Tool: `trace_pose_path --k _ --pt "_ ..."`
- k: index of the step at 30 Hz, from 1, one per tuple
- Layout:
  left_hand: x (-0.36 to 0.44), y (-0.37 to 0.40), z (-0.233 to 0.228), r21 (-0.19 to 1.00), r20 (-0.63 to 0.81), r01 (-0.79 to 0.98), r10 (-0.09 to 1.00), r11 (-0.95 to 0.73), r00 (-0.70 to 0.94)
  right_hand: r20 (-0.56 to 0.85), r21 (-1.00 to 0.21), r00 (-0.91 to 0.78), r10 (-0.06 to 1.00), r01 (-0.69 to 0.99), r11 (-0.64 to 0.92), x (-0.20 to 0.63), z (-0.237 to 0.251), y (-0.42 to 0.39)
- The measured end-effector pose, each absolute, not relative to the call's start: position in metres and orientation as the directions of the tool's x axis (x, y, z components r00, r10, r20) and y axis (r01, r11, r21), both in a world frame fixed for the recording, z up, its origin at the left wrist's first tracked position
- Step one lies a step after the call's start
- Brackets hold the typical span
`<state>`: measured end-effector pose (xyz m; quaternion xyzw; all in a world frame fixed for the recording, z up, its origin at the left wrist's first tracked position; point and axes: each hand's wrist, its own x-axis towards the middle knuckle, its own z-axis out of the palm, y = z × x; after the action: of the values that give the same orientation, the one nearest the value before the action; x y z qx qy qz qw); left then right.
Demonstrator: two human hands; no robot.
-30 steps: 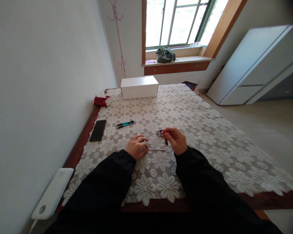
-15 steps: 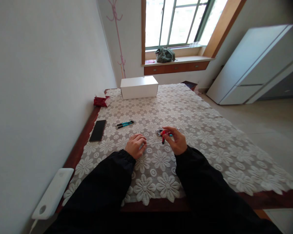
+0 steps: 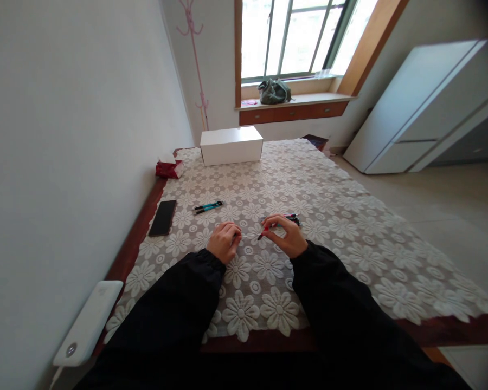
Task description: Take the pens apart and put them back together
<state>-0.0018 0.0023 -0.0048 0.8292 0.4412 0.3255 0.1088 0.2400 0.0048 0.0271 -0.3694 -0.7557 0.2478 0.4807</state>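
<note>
We are pinching a thin white refill (image 3: 250,235) at its left end between the fingertips (image 3: 236,234) of our left hand (image 3: 223,242), which is curled closed around it just above the lace tablecloth (image 3: 333,216). The refill is running level to the right and meeting the red pen barrel (image 3: 263,233) that our right hand (image 3: 287,236) is gripping between thumb and forefinger, so the slim rod is spanning the gap between our two hands with its far end at or inside the barrel's mouth; we cannot tell how deep it is sitting. Just beyond our right fingers, a small cluster of dark pens (image 3: 290,218) is lying on the cloth, nearly touching the hand. Further out to the left, two teal pens (image 3: 208,206) are lying side by side, well apart from our hands, and a black phone (image 3: 163,217) is resting near the table's left edge. At the far end a white box (image 3: 231,145) is standing on the cloth, with a red tissue pack (image 3: 168,168) beside it to the left. A white power bank (image 3: 88,323) is lying at the near left corner.
</note>
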Motion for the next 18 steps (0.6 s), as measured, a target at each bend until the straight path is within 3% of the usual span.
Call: trace_pose_path --k 18 --pt "-0.0028 0.0036 -0.0055 0.469 0.438 0.656 0.801 -0.591 0.409 0.555 -0.729 -0.308 0.773 0.267 0.63 0.241 0.0315 0.0033"
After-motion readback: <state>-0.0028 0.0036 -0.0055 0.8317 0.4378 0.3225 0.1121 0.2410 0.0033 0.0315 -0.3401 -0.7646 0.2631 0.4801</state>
